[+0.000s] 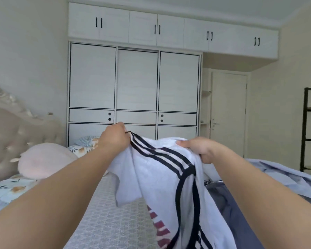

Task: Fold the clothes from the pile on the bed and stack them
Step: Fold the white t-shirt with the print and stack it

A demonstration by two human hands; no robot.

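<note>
White striped shirt (162, 177): left hand (113, 137) and right hand (199, 150) grip it; fingers curled.

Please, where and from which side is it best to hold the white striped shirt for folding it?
Probably at the two shoulder ends, gripped from above. The white striped shirt already hangs from there: the left hand pinches the black-striped edge and the right hand grips the other top corner, so the body drops flat toward the bed.
</note>
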